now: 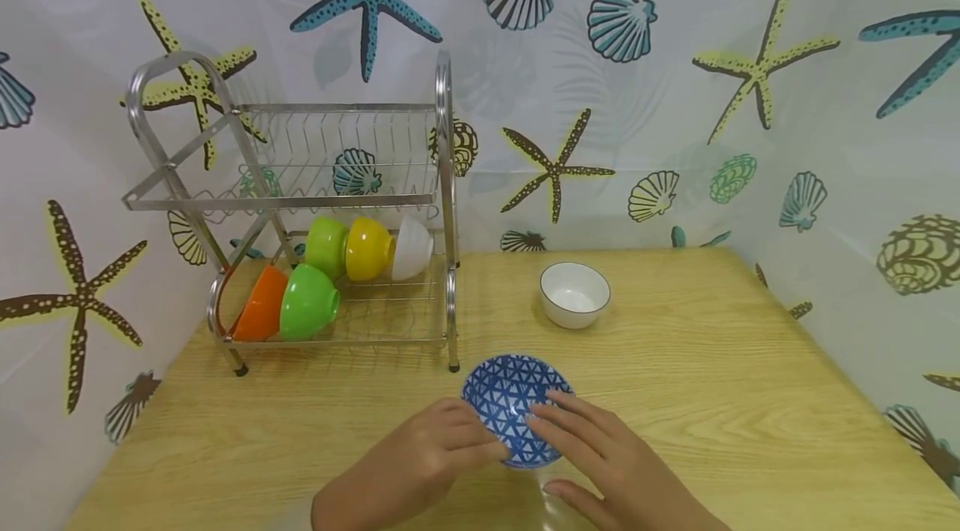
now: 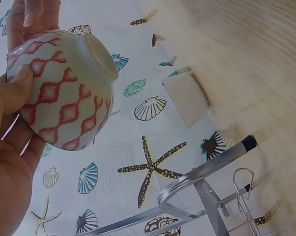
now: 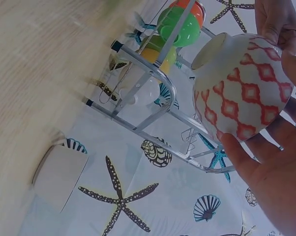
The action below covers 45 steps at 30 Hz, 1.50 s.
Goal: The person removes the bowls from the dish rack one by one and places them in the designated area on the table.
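A bowl (image 1: 504, 388) with a blue-and-white triangle pattern inside is held up, tilted, at the front of the table. Its outer wall (image 2: 64, 98) is white with red diamonds, and its foot faces the rack. My left hand (image 1: 427, 456) grips the left rim; in the left wrist view the thumb presses the outer wall and the fingers go behind. My right hand (image 1: 600, 456) is at the right side, its fingers fairly straight and spread over the inside. Its thumb stands apart from the wall in the left wrist view. Whether the right fingertips touch the bowl is unclear.
A two-tier metal dish rack (image 1: 333, 341) stands at the left. On its lower tier lean an orange bowl (image 1: 258, 310), a green bowl (image 1: 307, 306), a lime bowl (image 1: 325, 247), a yellow bowl (image 1: 367, 250) and a white bowl (image 1: 412, 250). Another white bowl (image 1: 573, 318) sits behind, right of the rack.
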{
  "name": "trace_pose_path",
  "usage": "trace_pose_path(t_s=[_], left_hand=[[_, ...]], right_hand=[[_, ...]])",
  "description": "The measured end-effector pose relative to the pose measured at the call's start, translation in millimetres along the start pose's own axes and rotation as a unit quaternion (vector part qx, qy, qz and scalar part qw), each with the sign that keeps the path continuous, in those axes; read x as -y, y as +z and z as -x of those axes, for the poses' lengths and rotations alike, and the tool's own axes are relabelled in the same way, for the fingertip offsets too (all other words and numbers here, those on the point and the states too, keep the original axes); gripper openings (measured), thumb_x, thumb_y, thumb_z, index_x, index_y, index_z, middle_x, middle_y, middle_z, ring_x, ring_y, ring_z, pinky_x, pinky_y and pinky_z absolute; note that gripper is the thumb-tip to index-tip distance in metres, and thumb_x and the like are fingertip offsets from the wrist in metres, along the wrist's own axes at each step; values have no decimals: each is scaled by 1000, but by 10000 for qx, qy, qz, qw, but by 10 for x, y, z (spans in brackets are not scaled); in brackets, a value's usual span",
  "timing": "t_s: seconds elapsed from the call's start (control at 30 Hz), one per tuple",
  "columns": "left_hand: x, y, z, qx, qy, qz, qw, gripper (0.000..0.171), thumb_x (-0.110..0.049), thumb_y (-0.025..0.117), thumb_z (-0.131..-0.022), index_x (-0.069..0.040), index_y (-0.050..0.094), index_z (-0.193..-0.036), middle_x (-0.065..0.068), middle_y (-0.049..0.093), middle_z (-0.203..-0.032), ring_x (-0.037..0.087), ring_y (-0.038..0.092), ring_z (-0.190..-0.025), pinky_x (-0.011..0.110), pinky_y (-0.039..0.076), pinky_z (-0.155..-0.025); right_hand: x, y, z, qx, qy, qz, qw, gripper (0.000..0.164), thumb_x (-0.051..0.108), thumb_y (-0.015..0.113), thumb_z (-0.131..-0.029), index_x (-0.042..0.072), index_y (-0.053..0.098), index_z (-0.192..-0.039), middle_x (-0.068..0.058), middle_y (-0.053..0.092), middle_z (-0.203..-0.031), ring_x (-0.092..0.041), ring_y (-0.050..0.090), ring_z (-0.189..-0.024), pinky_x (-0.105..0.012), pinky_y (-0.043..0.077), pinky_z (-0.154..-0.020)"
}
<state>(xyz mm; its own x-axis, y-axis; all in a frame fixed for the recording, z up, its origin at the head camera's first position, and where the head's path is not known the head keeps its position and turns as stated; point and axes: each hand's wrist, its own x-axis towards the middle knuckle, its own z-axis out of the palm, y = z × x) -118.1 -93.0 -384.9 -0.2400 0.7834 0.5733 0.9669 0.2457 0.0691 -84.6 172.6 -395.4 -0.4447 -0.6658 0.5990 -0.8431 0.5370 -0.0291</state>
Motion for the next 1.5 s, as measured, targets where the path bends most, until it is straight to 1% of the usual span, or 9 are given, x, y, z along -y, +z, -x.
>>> trace_pose_path(t_s=[0.2, 0.33, 0.43, 0.53, 0.73, 0.9, 1.1, 1.27, 1.5], left_hand=[[-48, -29, -17, -19, 81, 120, 9999, 36, 0, 76, -77, -13, 71, -111, -6, 71, -105, 5, 61, -95, 15, 46, -94], [-64, -34, -25, 49, -39, 315, 9995, 38, 3, 76, -77, -13, 71, -111, -6, 71, -105, 5, 60, -96, 15, 46, -94], [-70, -36, -28, 32, -54, 392, 9992, 38, 3, 76, -77, -13, 71, -111, -7, 71, -105, 4, 60, -95, 15, 46, -94], [-67, -45, -31, -41, 101, 309, 9995, 38, 2, 76, -77, -13, 71, -112, -7, 70, -105, 5, 60, -95, 15, 46, -93], [-80, -56, -46, -64, 211, 333, 9992, 34, -2, 75, -80, -13, 70, -112, -7, 70, -103, 4, 59, -94, 14, 45, -93], [-82, -46, -61, -59, 291, 282, 9992, 32, -4, 74, -82, -14, 70, -112, -7, 70, -104, 4, 59, -94, 14, 44, -94], [-102, -58, -67, 233, 84, 491, 9985, 24, -23, 67, -91, -16, 69, -114, -9, 69, -105, 2, 58, -97, 13, 43, -96], [-134, -87, -71, 486, -147, 675, 9964, 37, -43, 61, -92, -17, 68, -117, -10, 68, -108, 0, 57, -99, 13, 42, -97], [-144, -97, -63, 563, -309, 805, 9947, 40, -47, 62, -91, -19, 67, -117, -11, 68, -109, -2, 56, -99, 12, 41, -96]], right_hand=[[8, 20, 12, -161, -112, -23, 9998, 46, 39, 47, -100, 10, 53, -136, -3, 57, -133, -25, 51, -124, -19, 25, -113], [-1, 29, 15, -382, -217, -111, 9990, 38, 34, 45, -102, 12, 60, -129, -3, 61, -128, -25, 55, -119, -20, 29, -112], [-5, 27, 12, -595, -304, -114, 9977, 33, 31, 45, -103, 14, 65, -123, -1, 65, -121, -23, 58, -114, -20, 36, -107], [-2, 20, 10, -737, -336, -46, 9967, 31, 30, 46, -102, 14, 68, -117, 1, 68, -112, -20, 60, -107, -21, 43, -100], [22, -14, 17, -591, -200, -202, 9978, 29, 30, 45, -102, 15, 70, -104, 6, 70, -100, -11, 61, -97, -17, 48, -91], [25, -32, 15, -516, -233, -327, 9979, 30, 26, 41, -104, 16, 69, -99, 8, 69, -96, -9, 61, -93, -16, 49, -89], [27, -46, 43, -282, -165, -484, 9983, 26, 26, 44, -103, 17, 68, -99, 8, 69, -96, -8, 60, -94, -15, 48, -89], [29, -24, 56, -392, -196, -581, 9973, 25, 28, 46, -102, 18, 68, -97, 8, 69, -96, -8, 60, -93, -15, 48, -88], [13, 1, 51, -615, -300, -562, 9961, 29, 25, 42, -104, 18, 68, -93, 9, 69, -93, -7, 60, -89, -14, 49, -85]])
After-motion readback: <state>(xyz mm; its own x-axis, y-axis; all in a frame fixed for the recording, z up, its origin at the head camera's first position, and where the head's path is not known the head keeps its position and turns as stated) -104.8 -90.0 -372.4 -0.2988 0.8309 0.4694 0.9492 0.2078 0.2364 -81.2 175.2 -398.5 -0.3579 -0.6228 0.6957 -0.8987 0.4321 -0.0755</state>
